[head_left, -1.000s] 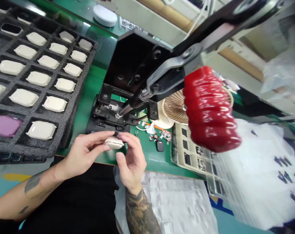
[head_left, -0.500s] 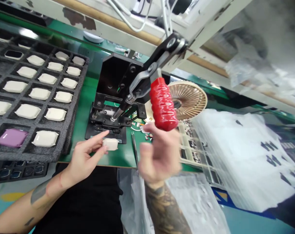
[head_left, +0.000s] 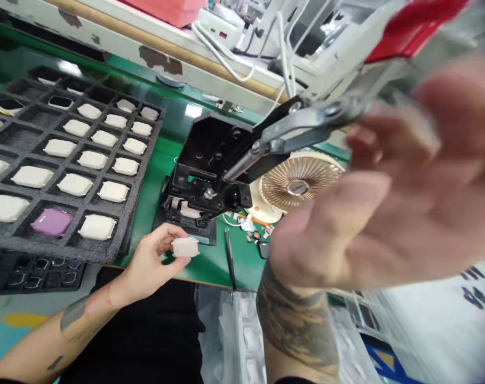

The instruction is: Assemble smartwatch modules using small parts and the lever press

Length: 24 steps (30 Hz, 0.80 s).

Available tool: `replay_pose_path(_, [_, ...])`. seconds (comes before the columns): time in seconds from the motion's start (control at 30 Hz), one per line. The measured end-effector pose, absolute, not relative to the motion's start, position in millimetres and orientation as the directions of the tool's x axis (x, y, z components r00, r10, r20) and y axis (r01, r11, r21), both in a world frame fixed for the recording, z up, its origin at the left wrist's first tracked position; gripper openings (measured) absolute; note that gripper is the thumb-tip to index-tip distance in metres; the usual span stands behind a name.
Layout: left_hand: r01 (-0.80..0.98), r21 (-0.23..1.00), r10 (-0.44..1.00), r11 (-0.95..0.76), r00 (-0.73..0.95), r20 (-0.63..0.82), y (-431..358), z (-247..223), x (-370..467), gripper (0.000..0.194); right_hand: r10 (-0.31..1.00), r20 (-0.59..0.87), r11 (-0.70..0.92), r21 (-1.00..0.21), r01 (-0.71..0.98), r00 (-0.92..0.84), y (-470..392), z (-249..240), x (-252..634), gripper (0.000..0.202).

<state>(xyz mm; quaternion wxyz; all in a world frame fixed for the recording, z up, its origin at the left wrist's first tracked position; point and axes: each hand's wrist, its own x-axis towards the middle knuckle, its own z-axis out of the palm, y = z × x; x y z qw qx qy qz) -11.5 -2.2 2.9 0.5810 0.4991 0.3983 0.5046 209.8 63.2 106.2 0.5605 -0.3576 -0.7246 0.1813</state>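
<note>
My left hand [head_left: 152, 261] pinches a small white watch case [head_left: 185, 247] between thumb and fingers, just in front of a black toggle press [head_left: 210, 154]. A pale part [head_left: 189, 209] shows inside the press's lower opening. The metal lever [head_left: 306, 125] of the press is swung up to the right, its red handle [head_left: 414, 29] at the top edge. Close to the camera, my right hand [head_left: 386, 213] is raised with its palm showing and thumb apart. Its fingers are loosely bent and blurred, below the handle, with nothing visible in them.
A dark foam tray [head_left: 124, 205] on the left holds several white cases and one purple case [head_left: 52, 222]. Tweezers [head_left: 230, 261] lie on the green bench [head_left: 210, 264]. Behind are a round fan [head_left: 298, 184] and small loose parts [head_left: 256, 234]. A shelf edge [head_left: 162, 58] runs overhead.
The lever has swung up and right, and the lower part of the press has opened, showing the pale part. My right hand has moved up and right. My left hand still holds the watch case.
</note>
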Motion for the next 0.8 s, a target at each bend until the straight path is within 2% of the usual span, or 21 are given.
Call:
replay_pose_path(0.07, [-0.138, 0.989, 0.980, -0.055, 0.181, 0.079, -6, 4, -19, 0.028, 0.574, 0.817, 0.760, -0.505, 0.408, -0.058, 42, 98, 209, 0.034])
replay_pose_path(0.1, [-0.088, 0.990, 0.974, -0.109, 0.191, 0.125, -9, 5, -23, 0.029, 0.528, 0.844, 0.777, -0.432, 0.459, -0.099, 34, 91, 207, 0.032])
replay_pose_path(0.13, [-0.029, 0.982, 0.962, -0.185, 0.201, 0.187, -12, 5, -27, 0.030, 0.528, 0.829, 0.778, -0.386, 0.495, -0.185, 28, 82, 206, 0.040])
replay_pose_path(0.2, [0.085, 0.934, 0.921, -0.348, 0.220, 0.323, -16, 7, -34, 0.034, 0.612, 0.691, 0.752, -0.358, 0.554, -0.385, 22, 59, 203, 0.046])
replay_pose_path(0.27, [0.161, 0.871, 0.877, -0.464, 0.217, 0.428, -19, 8, -35, 0.039, 0.691, 0.532, 0.700, -0.322, 0.638, -0.490, 27, 36, 199, 0.046])
replay_pose_path(0.37, [0.188, 0.804, 0.823, -0.564, 0.207, 0.529, -19, 11, -30, 0.044, 0.750, 0.386, 0.635, -0.197, 0.747, -0.536, 46, 10, 191, 0.042])
replay_pose_path(0.43, [0.186, 0.768, 0.789, -0.613, 0.194, 0.583, -21, 13, -26, 0.045, 0.785, 0.340, 0.592, -0.161, 0.790, -0.518, 59, 2, 185, 0.037])
replay_pose_path(0.5, [0.204, 0.742, 0.769, -0.639, 0.161, 0.618, -26, 15, -24, 0.048, 0.803, 0.351, 0.569, -0.209, 0.795, -0.482, 64, 1, 180, 0.033])
replay_pose_path(0.57, [0.240, 0.737, 0.772, -0.631, 0.106, 0.627, -32, 16, -26, 0.052, 0.806, 0.407, 0.569, -0.330, 0.753, -0.430, 57, 5, 179, 0.033])
replay_pose_path(0.67, [0.321, 0.746, 0.795, -0.584, 0.044, 0.604, -37, 18, -32, 0.058, 0.790, 0.482, 0.601, -0.484, 0.637, -0.378, 31, 12, 188, 0.048])
replay_pose_path(0.73, [0.419, 0.717, 0.805, -0.557, 0.062, 0.590, -30, 19, -33, 0.055, 0.772, 0.532, 0.618, -0.501, 0.606, -0.348, 14, 15, 202, 0.060])
replay_pose_path(0.8, [0.551, 0.629, 0.801, -0.549, 0.132, 0.584, -15, 21, -29, 0.046, 0.753, 0.602, 0.604, -0.473, 0.642, -0.266, 5, 14, 221, 0.062])
